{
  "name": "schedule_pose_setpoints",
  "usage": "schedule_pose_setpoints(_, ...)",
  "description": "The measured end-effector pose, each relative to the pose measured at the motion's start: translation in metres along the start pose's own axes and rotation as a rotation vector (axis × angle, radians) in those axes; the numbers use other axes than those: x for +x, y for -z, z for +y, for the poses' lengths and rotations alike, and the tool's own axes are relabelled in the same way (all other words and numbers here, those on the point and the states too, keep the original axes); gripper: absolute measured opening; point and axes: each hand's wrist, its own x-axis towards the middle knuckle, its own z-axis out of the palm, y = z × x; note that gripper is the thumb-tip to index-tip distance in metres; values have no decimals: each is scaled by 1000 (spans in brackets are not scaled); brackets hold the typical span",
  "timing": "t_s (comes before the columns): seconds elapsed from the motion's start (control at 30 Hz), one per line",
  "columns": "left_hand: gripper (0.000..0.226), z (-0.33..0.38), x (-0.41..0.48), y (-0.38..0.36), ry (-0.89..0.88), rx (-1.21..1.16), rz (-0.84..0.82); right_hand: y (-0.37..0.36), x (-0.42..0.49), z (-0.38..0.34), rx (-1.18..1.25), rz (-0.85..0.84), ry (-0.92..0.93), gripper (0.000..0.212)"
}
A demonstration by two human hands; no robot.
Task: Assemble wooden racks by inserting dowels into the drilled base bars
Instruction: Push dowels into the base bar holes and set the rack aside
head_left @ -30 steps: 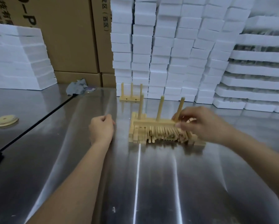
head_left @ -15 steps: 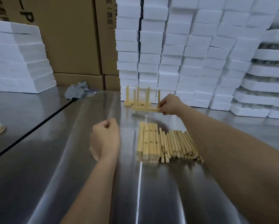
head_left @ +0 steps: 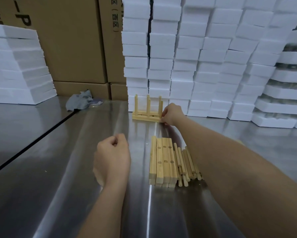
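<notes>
Forearms reach out over a steel table (head_left: 58, 177). Nearest is the left hand (head_left: 112, 158), its fingers curled into a fist that holds nothing. At three o'clock from it lies the parts pile: drilled base bars (head_left: 163, 162) stacked side by side with their round holes facing up, and loose dowels (head_left: 187, 162) lying against the bars' three o'clock side, partly hidden under the right forearm.

At twelve o'clock from the pile, well apart from it, a finished rack (head_left: 146, 115) stands on the table with its dowels upright. The right hand (head_left: 171, 114) pinches the three o'clock end of its bar between curled fingers and thumb. A second rack (head_left: 136, 104) stands just behind it; the two are hard to tell apart.

At ten o'clock from the racks a crumpled grey cloth (head_left: 80, 101) lies on the steel.

Farthest back, white foam blocks (head_left: 204, 54) are stacked in tall columns from twelve to three o'clock, with a lower foam stack (head_left: 18, 66) at nine o'clock. Between them stand closed cardboard boxes (head_left: 72, 45); their contents cannot be seen. One box edge carries vertical print reading "(西区)", and another shows a large "P" with cut-off characters.
</notes>
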Motion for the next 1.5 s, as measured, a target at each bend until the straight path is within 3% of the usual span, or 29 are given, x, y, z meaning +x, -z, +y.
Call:
schedule_pose_setpoints(0.2, 36, 0, 0, 0, -4, 4, 13, 0, 10, -1, -12, 13, 4, 14)
schedule_pose_setpoints(0.6, 37, -4, 3, -4, -29, 22, 42, -5, 26, 2, 16, 13, -52, 24)
schedule_pose_setpoints(0.7, 38, -4, 5, -4, -18, 16, 53, 8, 23, -4, -87, -36, -33, 32)
schedule_pose_setpoints(0.8, 38, -5, 6, -4, -13, 20, 50, 48, 14, -22, -124, 151, 116, 21)
schedule_pose_setpoints(0.9, 39, -7, 8, -3, -10, 28, 53, 104, -25, -46, 61, 433, 262, 16)
schedule_pose_setpoints(1.0, 40, -9, 7, -4, -32, -14, 40, 145, -96, -40, 90, 471, 399, 20)
schedule_pose_setpoints(1.1, 37, -9, 5, -8, -87, -91, -86, 165, -185, 5, 22, 483, 424, 24)
schedule_pose_setpoints(1.17, 35, -10, 6, -9, -136, -81, -167, 168, -228, 47, 46, 528, 337, 26)
schedule_pose_setpoints(1.3, 35, -13, 3, -10, -225, -21, -267, 143, -266, 140, 240, 616, -25, 28)
schedule_pose_setpoints(1.4, 37, -12, 2, -10, -260, 28, -282, 122, -266, 181, 383, 518, -242, 34)
schedule_pose_setpoints(1.5, 40, -12, 2, -12, -286, 59, -294, 119, -258, 194, 427, 475, -291, 37)
